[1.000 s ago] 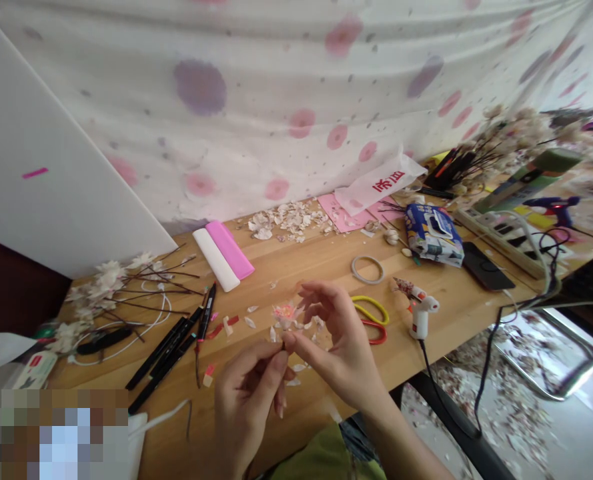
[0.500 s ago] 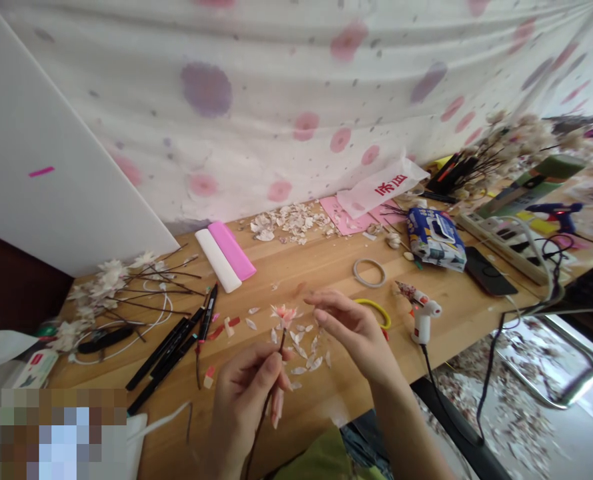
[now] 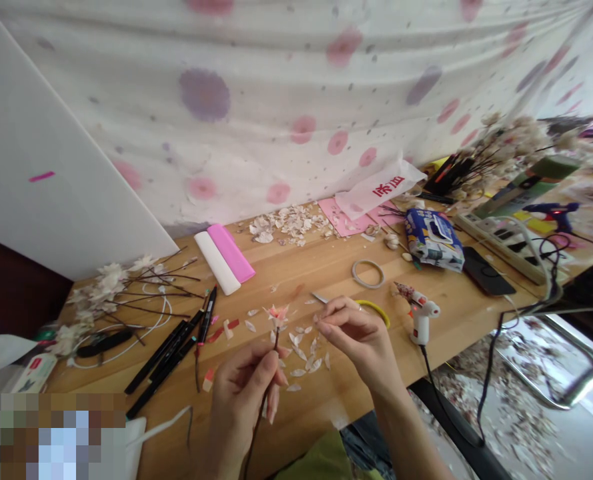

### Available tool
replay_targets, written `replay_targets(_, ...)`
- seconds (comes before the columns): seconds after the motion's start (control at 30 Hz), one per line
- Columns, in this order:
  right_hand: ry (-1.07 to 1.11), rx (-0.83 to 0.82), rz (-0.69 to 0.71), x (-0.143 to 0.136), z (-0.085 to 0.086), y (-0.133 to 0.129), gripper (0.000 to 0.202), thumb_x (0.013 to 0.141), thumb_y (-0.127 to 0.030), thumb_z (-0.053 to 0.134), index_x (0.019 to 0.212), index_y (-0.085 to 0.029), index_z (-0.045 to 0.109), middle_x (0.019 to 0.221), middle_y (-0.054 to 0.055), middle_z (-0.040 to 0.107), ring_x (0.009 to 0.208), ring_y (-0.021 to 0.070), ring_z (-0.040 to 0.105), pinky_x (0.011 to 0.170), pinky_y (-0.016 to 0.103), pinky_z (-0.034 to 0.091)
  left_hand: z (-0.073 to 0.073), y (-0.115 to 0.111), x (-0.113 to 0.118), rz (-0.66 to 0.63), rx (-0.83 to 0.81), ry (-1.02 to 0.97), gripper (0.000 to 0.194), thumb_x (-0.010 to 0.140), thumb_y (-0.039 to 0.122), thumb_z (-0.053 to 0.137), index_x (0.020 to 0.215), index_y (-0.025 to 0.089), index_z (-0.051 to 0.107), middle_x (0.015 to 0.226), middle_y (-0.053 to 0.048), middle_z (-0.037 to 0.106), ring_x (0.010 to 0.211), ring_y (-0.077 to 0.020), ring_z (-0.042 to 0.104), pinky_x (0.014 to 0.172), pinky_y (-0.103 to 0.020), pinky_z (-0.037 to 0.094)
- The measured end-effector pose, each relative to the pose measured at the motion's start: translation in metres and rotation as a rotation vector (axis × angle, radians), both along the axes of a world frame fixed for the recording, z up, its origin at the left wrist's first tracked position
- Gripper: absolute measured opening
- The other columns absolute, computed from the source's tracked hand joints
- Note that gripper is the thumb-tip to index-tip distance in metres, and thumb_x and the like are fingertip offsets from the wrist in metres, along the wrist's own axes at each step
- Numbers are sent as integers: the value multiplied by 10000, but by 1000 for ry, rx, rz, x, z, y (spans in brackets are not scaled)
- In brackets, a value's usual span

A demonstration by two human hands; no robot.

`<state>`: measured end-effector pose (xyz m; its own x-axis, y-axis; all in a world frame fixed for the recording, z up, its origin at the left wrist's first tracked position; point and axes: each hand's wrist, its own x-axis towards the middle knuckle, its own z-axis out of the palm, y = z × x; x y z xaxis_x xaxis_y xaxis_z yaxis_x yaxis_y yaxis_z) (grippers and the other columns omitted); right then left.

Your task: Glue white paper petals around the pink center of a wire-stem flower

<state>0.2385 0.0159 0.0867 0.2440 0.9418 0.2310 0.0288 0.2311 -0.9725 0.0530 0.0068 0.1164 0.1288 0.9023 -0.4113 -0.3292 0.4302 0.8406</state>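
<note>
My left hand (image 3: 251, 383) is closed around the thin dark stem of an artificial flower (image 3: 278, 315), held upright with its small pink-and-white bloom on top. To its right, my right hand (image 3: 359, 340) is pinched, thumb against fingertips; whatever is between them is too small to make out. Loose pale petals (image 3: 301, 353) lie scattered on the wooden table beneath and between the hands. Behind my right hand lie scissors with a yellow handle (image 3: 379, 311), partly covered by it. A white glue gun (image 3: 421, 317) stands further right, a small red light showing.
Black markers (image 3: 169, 350) and flowered twigs (image 3: 121, 280) lie at left. Pink and white rolls (image 3: 231, 253), a petal heap (image 3: 286, 223), a tape ring (image 3: 368, 273), a wipes pack (image 3: 433, 240), a phone (image 3: 489, 272) and a power strip (image 3: 506, 247) are further back. The glue gun's cord hangs off the edge.
My right hand's fingers have come together from a spread pose and the hand has dropped slightly, uncovering a scissor blade. My left hand still holds the flower, shifted slightly left.
</note>
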Motion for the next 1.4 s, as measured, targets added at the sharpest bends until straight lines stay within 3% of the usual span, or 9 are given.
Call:
replay_targets(0.13, -91, 88, -27, -6, 4, -4, 233, 798, -467, 839, 713, -257, 782, 801, 43, 701, 773, 197, 668, 735, 350, 542, -2, -1, 0, -10, 13, 17, 477, 639, 577, 895, 786, 152, 736, 542, 53, 602, 355, -23, 440, 362, -132, 322)
replay_targets(0.27, -307, 303, -91, -12, 17, -12, 166, 818, -342, 849, 737, -248, 739, 778, 22, 687, 728, 182, 663, 678, 322, 535, -2, -2, 1, -24, 41, 33, 471, 699, 603, 845, 813, 174, 688, 556, 81, 545, 364, 0, 353, 373, -119, 258)
replay_targets(0.37, -420, 469, -98, -13, 27, -18, 138, 862, -315, 812, 800, -245, 711, 774, 17, 684, 700, 173, 656, 656, 320, 530, 1, -4, 1, -72, 51, 40, 460, 741, 615, 808, 806, 181, 669, 509, 106, 447, 384, 4, 232, 393, -122, 184)
replay_targets(0.47, -494, 568, -69, -11, 33, -20, 110, 876, -268, 800, 862, -245, 693, 767, 14, 688, 689, 175, 657, 690, 348, 541, 9, -10, 2, -116, 60, 60, 465, 697, 618, 842, 759, 174, 719, 481, 93, 406, 424, -18, 246, 420, -145, 193)
replay_targets(0.73, -470, 559, -9, 2, 24, -20, 147, 867, -258, 807, 856, -259, 660, 749, 6, 692, 691, 191, 665, 697, 383, 544, 17, -16, 11, -203, 156, 90, 255, 661, 487, 907, 674, 248, 821, 587, 2, 648, 501, -76, 434, 525, -206, 395)
replay_targets(0.87, -414, 532, -10, 15, 15, -21, 143, 865, -259, 809, 842, -247, 669, 737, 3, 692, 664, 183, 655, 679, 373, 528, 14, -9, 24, -293, 125, 91, 209, 656, 384, 918, 652, 211, 800, 568, 2, 624, 510, -79, 426, 497, -205, 310)
replay_targets(1.03, -443, 597, -15, 42, 4, -13, 155, 859, -235, 816, 857, -208, 664, 726, 0, 686, 656, 170, 641, 645, 341, 526, 10, -2, 46, -374, -12, 59, 327, 590, 417, 953, 636, 158, 758, 533, 33, 543, 502, -62, 377, 483, -211, 241)
replay_targets(1.2, -469, 592, 99, 69, -5, 1, 218, 854, -342, 819, 891, -184, 673, 726, 14, 677, 690, 177, 642, 649, 331, 529, 2, -3, 68, -281, 65, 68, 294, 650, 414, 921, 750, 164, 804, 580, 39, 532, 543, -68, 378, 508, -226, 219)
replay_targets(1.4, -450, 604, 220, 81, -3, 21, 224, 858, -342, 814, 909, -181, 668, 736, 21, 661, 698, 186, 626, 615, 328, 517, -3, -5, 84, -125, 119, 57, 257, 693, 386, 895, 692, 164, 767, 575, 37, 539, 536, -71, 367, 509, -238, 222)
